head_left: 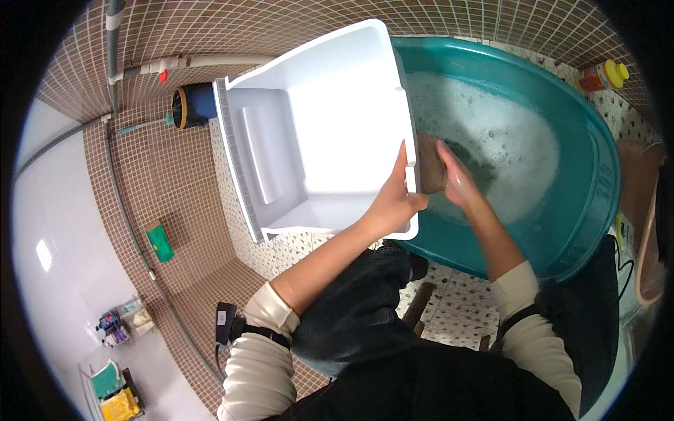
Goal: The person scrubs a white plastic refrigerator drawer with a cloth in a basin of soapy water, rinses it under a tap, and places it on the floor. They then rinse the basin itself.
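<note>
A white plastic drawer-like bin [347,142] is tilted with its open side towards me, its right part over the near left rim of a teal oval tub [574,158]. My left hand [397,197] grips the bin's right edge, fingers inside and thumb outside. Just beyond that edge, my right hand [458,179] holds a wet brown cloth [432,163] against the bin's outer side. Foamy, cloudy water [500,147] lies in the tub below. The far outer face of the bin is hidden.
A dark bucket [195,105] stands left by the tiled wall. A yellow-lidded container [603,76] is beyond the tub's far right rim. Brown basins [640,210] stand to the right. A green packet [159,242] is on the left wall. My knee [353,294] is below the bin.
</note>
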`<state>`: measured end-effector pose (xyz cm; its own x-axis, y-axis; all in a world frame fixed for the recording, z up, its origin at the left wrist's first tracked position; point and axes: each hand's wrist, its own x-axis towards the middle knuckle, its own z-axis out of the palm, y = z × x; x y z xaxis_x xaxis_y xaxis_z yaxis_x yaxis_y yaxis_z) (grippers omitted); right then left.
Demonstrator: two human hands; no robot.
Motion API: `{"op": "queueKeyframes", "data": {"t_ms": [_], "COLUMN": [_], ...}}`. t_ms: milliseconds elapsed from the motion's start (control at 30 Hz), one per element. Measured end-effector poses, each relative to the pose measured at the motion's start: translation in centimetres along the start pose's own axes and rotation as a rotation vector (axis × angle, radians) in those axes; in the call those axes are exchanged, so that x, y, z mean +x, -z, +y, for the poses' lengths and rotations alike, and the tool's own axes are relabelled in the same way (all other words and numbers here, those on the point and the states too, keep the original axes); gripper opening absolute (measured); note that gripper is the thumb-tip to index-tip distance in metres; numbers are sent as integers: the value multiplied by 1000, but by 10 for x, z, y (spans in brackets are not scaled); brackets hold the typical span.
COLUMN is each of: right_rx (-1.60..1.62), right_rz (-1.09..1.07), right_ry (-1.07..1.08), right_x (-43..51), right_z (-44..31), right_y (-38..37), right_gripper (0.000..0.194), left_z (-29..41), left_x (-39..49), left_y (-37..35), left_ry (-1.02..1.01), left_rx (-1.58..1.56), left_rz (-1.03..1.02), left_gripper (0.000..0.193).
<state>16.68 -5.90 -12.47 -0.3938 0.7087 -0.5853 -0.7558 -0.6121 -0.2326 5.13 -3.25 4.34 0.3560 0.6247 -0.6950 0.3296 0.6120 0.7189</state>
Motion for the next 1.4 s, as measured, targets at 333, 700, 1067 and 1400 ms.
{"op": "queueKeyframes", "data": {"t_ms": [333, 700, 1067, 1400], "right_rx": [-92, -2249, -963, -654], "right_rz": [-16, 469, 86, -424], "right_ry": [37, 495, 312, 437], "right_x": [6, -13, -80, 31], "right_z": [-9, -20, -109, -48], "right_y": [-21, 117, -40, -279], "right_gripper": [50, 38, 25, 44], "left_z": [4, -12, -11, -18], "left_x": [-76, -104, -108, -113], "left_y": [174, 230, 234, 247], "left_ry": [-151, -40, -114, -138], "left_rx": [1425, 426, 358, 263], "left_rz": [1260, 921, 866, 793], "left_gripper": [80, 47, 57, 67]}}
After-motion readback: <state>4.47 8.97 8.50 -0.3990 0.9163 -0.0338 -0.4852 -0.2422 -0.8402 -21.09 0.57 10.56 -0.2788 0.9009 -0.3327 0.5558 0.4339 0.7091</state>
